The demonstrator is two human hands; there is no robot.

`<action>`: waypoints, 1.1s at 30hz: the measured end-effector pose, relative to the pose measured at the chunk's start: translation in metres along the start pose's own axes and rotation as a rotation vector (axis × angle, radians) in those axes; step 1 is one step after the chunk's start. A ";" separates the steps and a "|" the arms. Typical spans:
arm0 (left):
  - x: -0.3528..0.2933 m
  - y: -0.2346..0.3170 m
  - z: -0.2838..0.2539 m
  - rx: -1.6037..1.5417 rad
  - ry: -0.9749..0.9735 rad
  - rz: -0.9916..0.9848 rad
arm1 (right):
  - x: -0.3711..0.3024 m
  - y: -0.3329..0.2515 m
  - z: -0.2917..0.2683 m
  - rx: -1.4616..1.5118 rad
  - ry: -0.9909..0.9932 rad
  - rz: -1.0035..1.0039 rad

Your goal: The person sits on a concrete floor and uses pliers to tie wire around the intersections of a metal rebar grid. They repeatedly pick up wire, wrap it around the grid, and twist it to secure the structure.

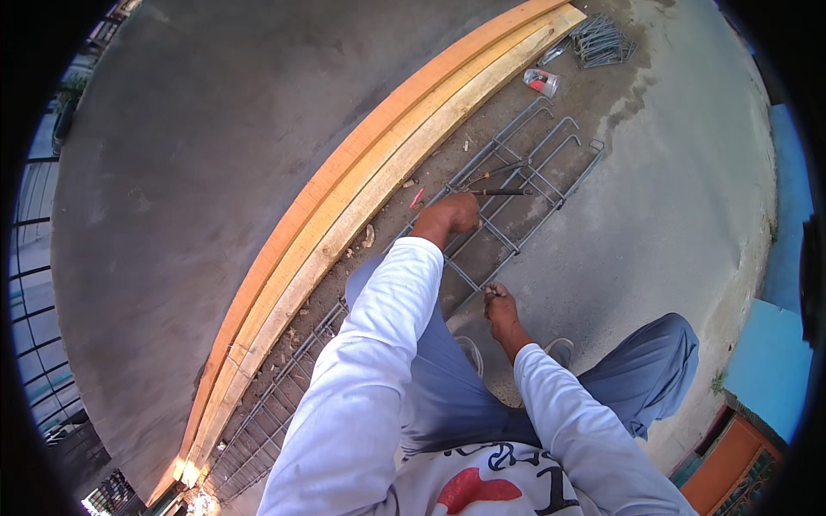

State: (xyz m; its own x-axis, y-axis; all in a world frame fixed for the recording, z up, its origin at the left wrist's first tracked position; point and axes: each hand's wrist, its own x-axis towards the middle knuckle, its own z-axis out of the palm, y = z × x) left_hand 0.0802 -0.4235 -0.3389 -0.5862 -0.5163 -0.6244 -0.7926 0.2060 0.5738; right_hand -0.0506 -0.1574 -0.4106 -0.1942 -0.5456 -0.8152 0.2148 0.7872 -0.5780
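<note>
A long cage of grey steel rebar [518, 249], with cross ties along it, lies on the ground between my feet and the boards. My left hand [452, 217] is curled closed over its near-left bars; what the fingers hold is hidden. Beyond that fist, a hand tool with two dark, spread handles [508, 192] rests across the bars. Its jaw end is close to the fist, and I cannot tell whether the two touch. Beside the cage's lower right bar, my right hand [502, 311] is pinched closed, gripping something too small to make out.
Long wooden boards [344, 206] lie side by side left of the cage. Beyond its hooked far end are a clear plastic cup [541, 82] and a pile of bent steel stirrups [602, 41]. A small red piece [416, 198] sits on the dirt. A blue wall [761, 344] stands at right.
</note>
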 end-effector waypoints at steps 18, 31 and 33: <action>-0.098 0.050 0.098 -0.076 0.112 -0.301 | 0.020 -0.015 -0.020 -0.086 -0.324 -0.115; -0.131 0.092 0.247 -0.460 0.861 -0.772 | 0.004 -0.009 -0.012 -0.304 -0.282 -0.409; -0.123 0.095 0.254 -0.517 0.928 -0.809 | 0.007 -0.007 -0.016 -0.354 -0.274 -0.408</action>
State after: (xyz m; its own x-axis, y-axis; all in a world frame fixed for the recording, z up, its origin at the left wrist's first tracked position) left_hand 0.0341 -0.1294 -0.3419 0.5094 -0.7561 -0.4109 -0.5855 -0.6544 0.4785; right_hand -0.0689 -0.1617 -0.4114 0.0696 -0.8407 -0.5371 -0.1660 0.5211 -0.8372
